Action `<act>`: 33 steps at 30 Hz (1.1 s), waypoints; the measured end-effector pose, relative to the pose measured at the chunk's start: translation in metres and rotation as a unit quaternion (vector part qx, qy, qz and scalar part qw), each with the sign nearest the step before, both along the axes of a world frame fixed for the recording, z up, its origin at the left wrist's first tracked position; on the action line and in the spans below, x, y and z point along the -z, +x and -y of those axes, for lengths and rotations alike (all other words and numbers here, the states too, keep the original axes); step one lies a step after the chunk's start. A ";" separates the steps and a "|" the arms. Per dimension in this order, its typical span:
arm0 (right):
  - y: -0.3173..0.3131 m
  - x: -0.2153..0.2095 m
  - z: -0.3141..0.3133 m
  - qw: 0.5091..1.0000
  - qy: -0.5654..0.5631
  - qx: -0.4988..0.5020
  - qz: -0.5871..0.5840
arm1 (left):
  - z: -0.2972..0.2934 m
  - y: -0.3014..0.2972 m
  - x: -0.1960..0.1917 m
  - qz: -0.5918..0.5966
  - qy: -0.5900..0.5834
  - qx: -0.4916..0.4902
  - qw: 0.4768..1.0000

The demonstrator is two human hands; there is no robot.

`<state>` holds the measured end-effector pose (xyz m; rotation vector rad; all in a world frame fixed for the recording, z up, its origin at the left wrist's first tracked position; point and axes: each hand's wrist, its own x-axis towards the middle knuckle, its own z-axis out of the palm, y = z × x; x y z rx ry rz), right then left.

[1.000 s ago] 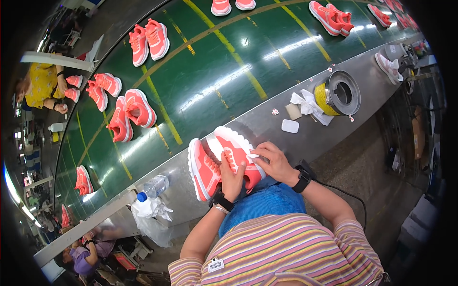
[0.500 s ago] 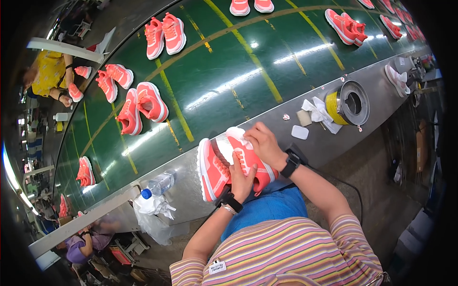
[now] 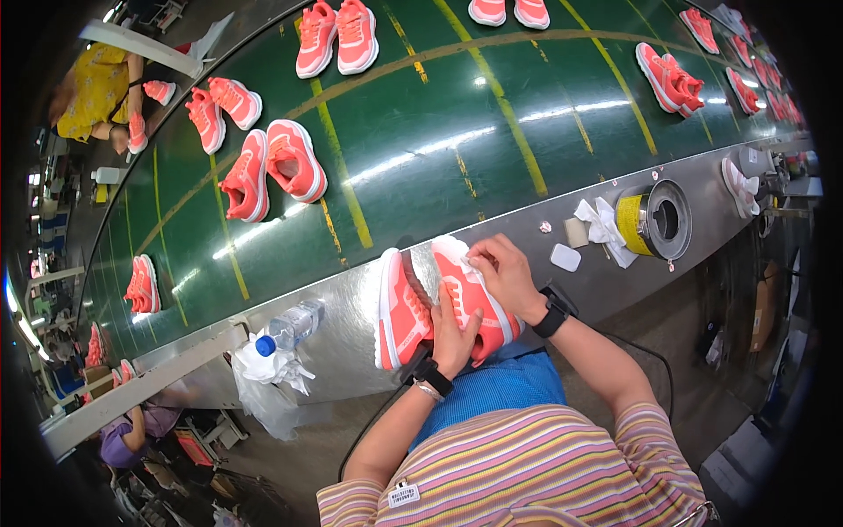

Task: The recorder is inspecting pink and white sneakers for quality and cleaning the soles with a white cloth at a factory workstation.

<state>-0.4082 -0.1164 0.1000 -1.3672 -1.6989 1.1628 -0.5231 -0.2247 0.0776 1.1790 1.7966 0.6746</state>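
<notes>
1. Holding pink shoe (image 3: 488, 306) near counter (image 3: 353, 323) edge with left hand (image 3: 453, 341), thumb spread from fingers, probably for steadiness.
2. Pinching white wipe (image 3: 474, 261) in right hand (image 3: 507, 277), against toe side.
3. With matching shoe (image 3: 402, 318) just beside.

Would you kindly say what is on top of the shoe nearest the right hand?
The left hand and a white wipe pinched in the right hand; the parts of the shoe beneath them are hidden.
</notes>
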 end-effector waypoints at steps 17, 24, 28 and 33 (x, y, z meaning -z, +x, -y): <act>-0.016 0.022 -0.003 0.969 -0.185 0.102 -0.125 | -0.004 0.005 -0.008 -0.008 -0.034 -0.022 0.999; -0.007 0.013 0.012 0.965 -0.199 0.118 -0.125 | 0.000 0.006 -0.006 -0.024 -0.014 -0.025 0.999; -0.008 0.010 0.002 0.992 -0.088 0.074 -0.046 | -0.001 0.007 -0.008 -0.030 -0.022 -0.028 0.999; -0.020 0.018 -0.016 0.992 -0.078 0.071 -0.074 | -0.002 0.009 -0.013 -0.031 -0.030 -0.030 0.999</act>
